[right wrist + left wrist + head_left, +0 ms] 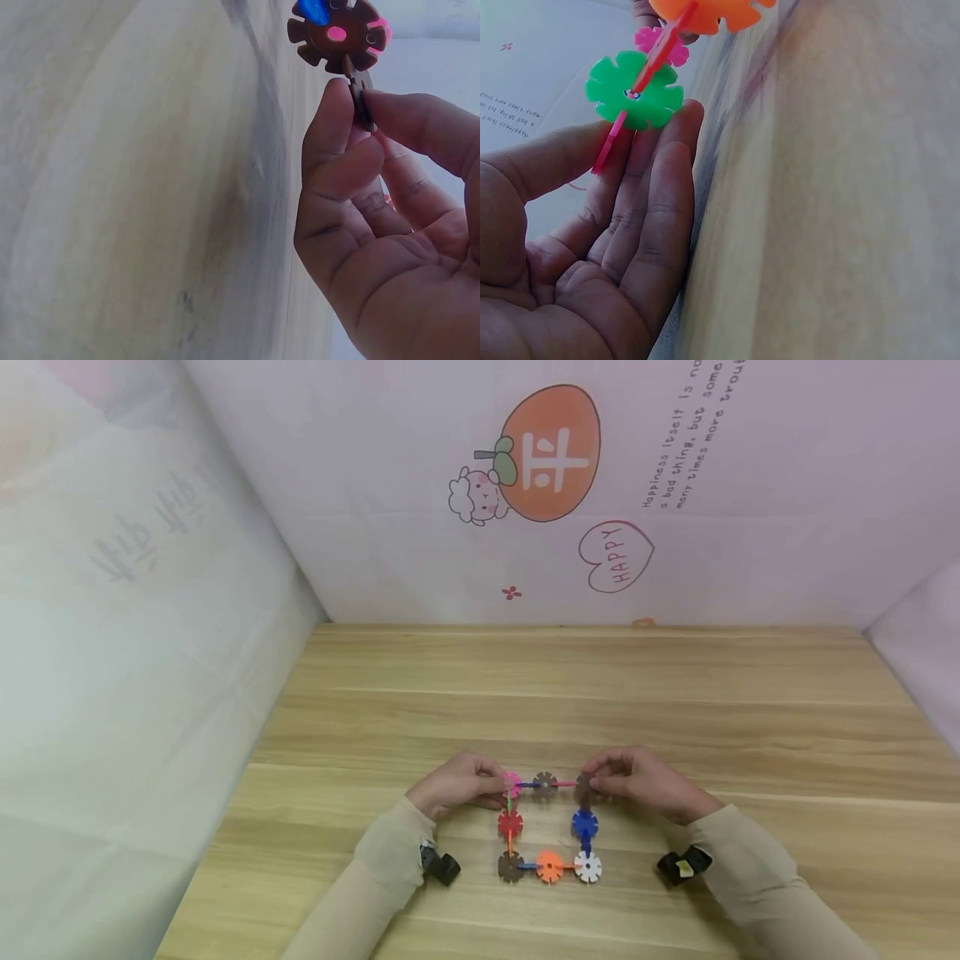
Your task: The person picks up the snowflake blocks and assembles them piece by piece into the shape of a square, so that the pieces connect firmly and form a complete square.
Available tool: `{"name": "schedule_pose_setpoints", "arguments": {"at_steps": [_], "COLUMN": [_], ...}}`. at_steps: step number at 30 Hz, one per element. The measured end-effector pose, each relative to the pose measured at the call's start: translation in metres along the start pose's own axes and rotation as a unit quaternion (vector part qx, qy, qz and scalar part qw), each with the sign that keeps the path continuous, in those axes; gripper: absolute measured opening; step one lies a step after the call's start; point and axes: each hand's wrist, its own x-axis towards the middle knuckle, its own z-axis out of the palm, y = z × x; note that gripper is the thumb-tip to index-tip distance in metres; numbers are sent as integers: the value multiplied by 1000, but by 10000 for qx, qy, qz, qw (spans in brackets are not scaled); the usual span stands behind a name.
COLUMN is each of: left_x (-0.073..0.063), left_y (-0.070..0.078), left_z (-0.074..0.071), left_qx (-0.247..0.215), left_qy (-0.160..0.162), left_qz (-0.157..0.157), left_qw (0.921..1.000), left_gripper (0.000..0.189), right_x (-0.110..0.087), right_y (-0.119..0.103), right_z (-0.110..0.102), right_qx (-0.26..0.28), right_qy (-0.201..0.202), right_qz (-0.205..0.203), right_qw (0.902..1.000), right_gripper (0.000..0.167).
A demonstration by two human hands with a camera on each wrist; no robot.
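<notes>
Slotted plastic snowflake discs are joined edge-on into a square frame, seen in the head view. My left hand [461, 783] pinches the pink disc [512, 785] at the far left corner. At the far right corner my right hand [647, 782] grips a brown disc [584, 788] between thumb and fingers. The near corners are a brown disc [511, 867] and a white disc [588, 867]. Between corners sit a red disc [511, 824], a blue disc [585, 824] and an orange disc [550, 866]. In the left wrist view a green disc [652, 105] stands just beyond the fingertips.
The wooden table [420, 693] extends around the frame. A printed cloth [405, 485] stands behind it, and another pale cloth [187, 652] borders the left side. Each wrist carries a small black camera, such as the left one [441, 865].
</notes>
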Motion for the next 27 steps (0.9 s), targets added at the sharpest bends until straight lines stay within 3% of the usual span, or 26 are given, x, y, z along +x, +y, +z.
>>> {"name": "schedule_pose_setpoints", "arguments": {"at_steps": [10,27], "left_x": [0,2], "left_y": [0,0], "left_z": [0,1], "left_qx": [12,-5], "left_qy": [-8,92], "left_qz": [8,0], "left_qw": [10000,10000], "left_gripper": [16,17], "right_x": [0,3], "right_y": [-2,-7], "right_z": [2,9], "right_qx": [12,-171], "right_qy": [-26,278], "right_qz": [-39,78], "right_qw": [10000,9994], "right_gripper": [25,22]}}
